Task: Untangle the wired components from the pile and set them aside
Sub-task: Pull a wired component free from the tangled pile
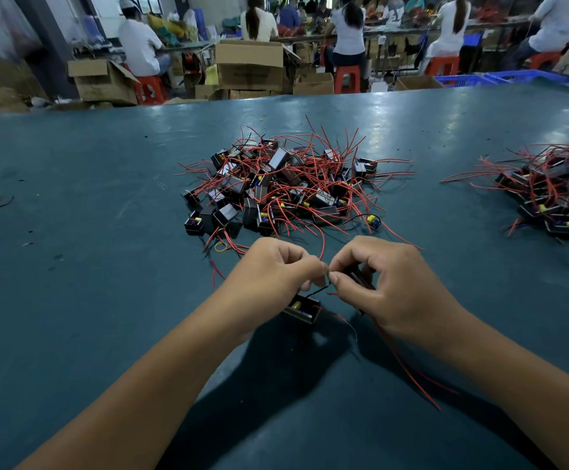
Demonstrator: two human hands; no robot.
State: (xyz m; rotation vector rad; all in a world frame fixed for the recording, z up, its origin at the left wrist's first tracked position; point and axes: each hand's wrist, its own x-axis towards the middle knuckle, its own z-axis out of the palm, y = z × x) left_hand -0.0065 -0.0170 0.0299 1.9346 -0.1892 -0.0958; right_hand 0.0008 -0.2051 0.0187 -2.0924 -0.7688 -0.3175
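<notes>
Teal-green matting covers the worktable (89, 205). At its centre lies the pile (283, 188) of small black box components trailing red wires. A second heap (557, 195) of similar parts sits well apart at the table's right edge. Near the viewer, the left hand (272, 269) and right hand (391, 283) meet fingertip to fingertip, just in front of the pile. Left hand: fingers curled, pinching a thin black wire (317, 292) that leads down to a black component (301, 309) beneath the hand; whether this component rests on the matting cannot be told. Right hand: fingers curled around a second dark component (361, 278), largely hidden, its thumb and forefinger pinching at the same junction. A long red wire (408, 371) trails from under the right hand toward the viewer. Background: seated workers, cardboard boxes (249, 66), red stools
</notes>
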